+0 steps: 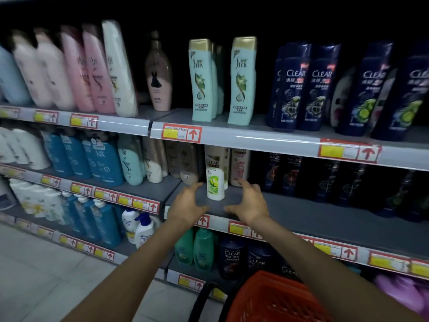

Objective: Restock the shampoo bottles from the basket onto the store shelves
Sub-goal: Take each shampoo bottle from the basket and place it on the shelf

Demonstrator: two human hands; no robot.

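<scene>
A small white and green Clear shampoo bottle (215, 185) stands upright near the front of the grey middle shelf (313, 212). My left hand (185, 204) hovers just left of it with fingers spread, holding nothing. My right hand (249, 201) is just right of it, fingers also spread and empty. Neither hand touches the bottle. The orange basket (276, 298) sits low in front of me under my right forearm; its contents are hidden.
Taller beige and pink bottles (239, 166) stand behind the small bottle. Dark Clear bottles (301, 175) fill the shelf to the right. The upper shelf carries teal Slek bottles (241, 80) and navy Clear bottles (299, 87). Blue bottles (102, 156) stand at the left.
</scene>
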